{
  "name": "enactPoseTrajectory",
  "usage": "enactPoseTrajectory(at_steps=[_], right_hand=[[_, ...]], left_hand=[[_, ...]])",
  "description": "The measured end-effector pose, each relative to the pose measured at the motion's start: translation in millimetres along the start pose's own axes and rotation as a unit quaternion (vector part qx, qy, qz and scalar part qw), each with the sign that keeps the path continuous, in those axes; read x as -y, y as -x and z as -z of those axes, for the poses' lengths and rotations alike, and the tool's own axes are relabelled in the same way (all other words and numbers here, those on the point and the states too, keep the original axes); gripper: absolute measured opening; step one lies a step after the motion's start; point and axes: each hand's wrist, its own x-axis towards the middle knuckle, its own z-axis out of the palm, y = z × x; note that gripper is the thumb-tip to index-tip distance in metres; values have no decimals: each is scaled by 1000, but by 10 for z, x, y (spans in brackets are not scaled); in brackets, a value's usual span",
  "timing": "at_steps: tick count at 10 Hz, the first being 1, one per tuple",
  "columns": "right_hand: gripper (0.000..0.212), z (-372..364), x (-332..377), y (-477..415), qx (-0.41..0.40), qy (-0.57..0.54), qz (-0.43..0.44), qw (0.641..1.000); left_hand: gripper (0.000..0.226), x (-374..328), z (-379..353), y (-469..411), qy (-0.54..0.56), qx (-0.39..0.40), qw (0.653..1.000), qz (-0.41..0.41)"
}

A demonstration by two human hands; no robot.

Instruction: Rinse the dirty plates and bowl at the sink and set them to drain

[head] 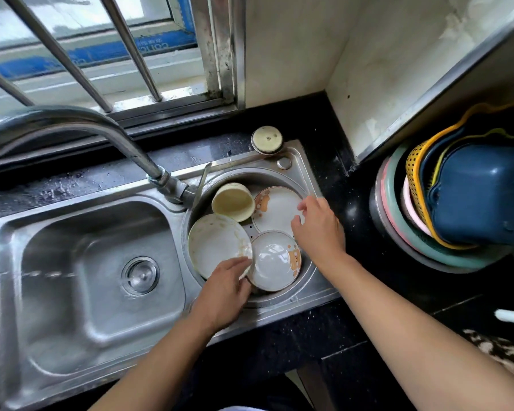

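Note:
The small round basin [310, 272] on the right of the steel sink holds the dishes. A stained white plate [215, 243] leans at its left, and my left hand [224, 289] grips its near rim. Next to it lies a white bowl with a bear print [275, 261]. Behind that a bear-print plate [275, 207] lies flat; my right hand [318, 226] is over its right edge with fingers curled at the rim. A cream cup [233, 201] lies on its side at the back.
The large left basin [80, 262] has a drain strainer [140, 275] and nothing else in it. A curved tap [80, 123] arches over it. Stacked plastic basins and baskets [457, 203] stand on the black counter at right. A round lid [267, 140] sits behind the sink.

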Motion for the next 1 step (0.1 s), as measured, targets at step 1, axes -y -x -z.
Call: enactPoseTrajectory(at_steps=[1], right_hand=[[21,102,92,270,73,-119,-56,989]], left_hand=[[39,179,38,580,2,7,1000,-3]])
